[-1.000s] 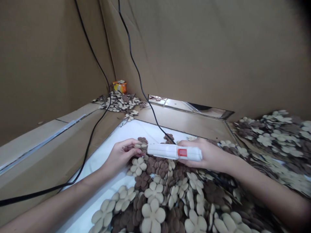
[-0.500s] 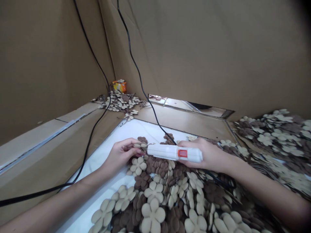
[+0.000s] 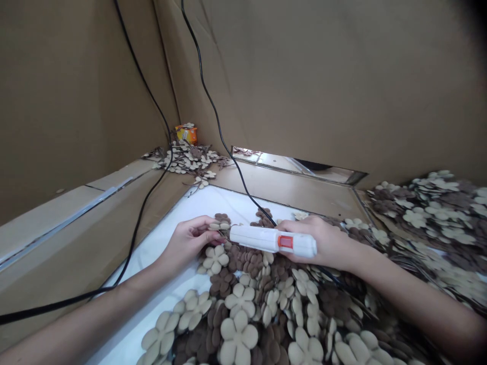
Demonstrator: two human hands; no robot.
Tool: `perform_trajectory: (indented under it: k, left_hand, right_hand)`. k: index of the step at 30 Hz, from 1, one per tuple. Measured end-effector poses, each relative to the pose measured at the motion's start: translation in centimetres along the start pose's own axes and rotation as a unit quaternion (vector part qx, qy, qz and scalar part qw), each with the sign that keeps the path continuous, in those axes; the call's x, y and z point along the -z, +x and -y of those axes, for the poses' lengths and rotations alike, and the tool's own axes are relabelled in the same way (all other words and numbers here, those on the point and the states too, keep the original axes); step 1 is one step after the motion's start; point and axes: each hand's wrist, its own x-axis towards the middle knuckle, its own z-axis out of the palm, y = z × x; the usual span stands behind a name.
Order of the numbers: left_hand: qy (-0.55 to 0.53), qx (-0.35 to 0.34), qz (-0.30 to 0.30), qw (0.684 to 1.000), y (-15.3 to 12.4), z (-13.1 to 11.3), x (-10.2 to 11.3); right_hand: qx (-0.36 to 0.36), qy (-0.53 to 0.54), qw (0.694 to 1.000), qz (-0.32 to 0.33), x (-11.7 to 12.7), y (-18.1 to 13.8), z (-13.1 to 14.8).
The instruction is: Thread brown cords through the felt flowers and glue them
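My right hand [image 3: 318, 242] is wrapped around a white glue gun [image 3: 254, 238] with an orange-red window, its front end pointing left. Between the fingertips of my left hand [image 3: 198, 236] is a beige flower [image 3: 219, 226], held right at the gun's front end. A brown flower [image 3: 222, 218] shows just behind it; whether my fingers hold that one too is hidden. Below both hands spreads a heap of beige and brown foam-like flowers [image 3: 239, 335], lying on a white sheet [image 3: 131, 304].
Black cables [image 3: 213, 109] hang down in front of the cardboard walls [image 3: 323, 76]; one crosses above my left forearm. More flowers [image 3: 418, 213] are piled at the right. In the far corner stands an orange box [image 3: 186, 134] beside another pile of flowers [image 3: 190, 157].
Almost nothing differs. Both hands, the glue gun and the flower stay in the same place, with only a very slight shift of the whole view.
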Motion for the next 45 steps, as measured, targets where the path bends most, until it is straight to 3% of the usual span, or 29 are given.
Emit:
perform_trajectory:
  k: [18, 24, 34, 45]
  left_hand:
    - [0.038, -0.013, 0.004, 0.999, 0.0, 0.0, 0.2]
    - [0.047, -0.015, -0.002, 0.999, 0.0, -0.1, 0.2]
    - [0.021, -0.019, -0.001, 1.0, -0.1, 0.0, 0.2]
    - [0.029, -0.029, -0.001, 0.999, 0.0, 0.1, 0.3]
  right_hand:
    - [0.085, -0.119, 0.986, -0.077, -0.8, -0.6, -0.5]
    - [0.151, -0.171, 0.967, -0.114, -1.0, -0.7, -0.7]
    - [0.193, -0.279, 0.932, -0.127, -1.2, -1.0, -0.4]
    - [0.192, -0.299, 0.927, -0.116, -1.3, -1.1, -0.6]
